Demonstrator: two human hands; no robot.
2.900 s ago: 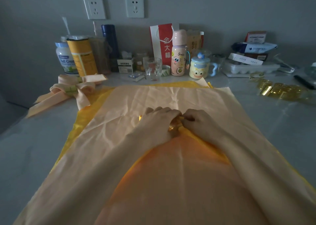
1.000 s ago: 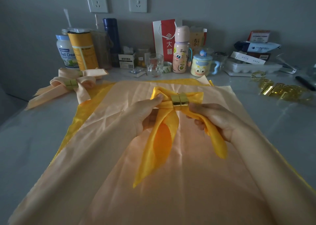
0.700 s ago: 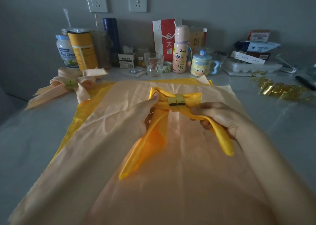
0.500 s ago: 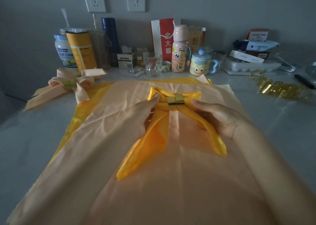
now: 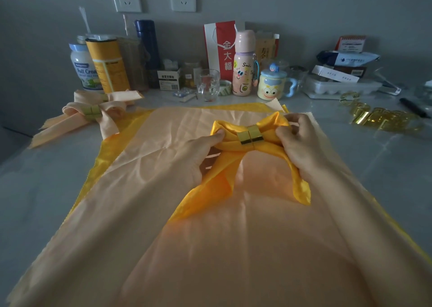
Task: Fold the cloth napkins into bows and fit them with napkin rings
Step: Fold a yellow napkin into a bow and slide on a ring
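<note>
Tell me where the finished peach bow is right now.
In the head view, the peach bow lies on the table at the far left, just in front of the yellow canister and left of the spread peach napkin.

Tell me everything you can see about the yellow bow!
The yellow bow is shiny, satin-like cloth, cinched at its middle by a gold ring. Two puffed loops spread sideways; two pointed tails trail toward the camera. The left hand pinches one loop, the right hand the other, over a flat peach napkin.

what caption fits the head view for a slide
Left hand and right hand hold the loops of a yellow bow in a gold ring.
</note>
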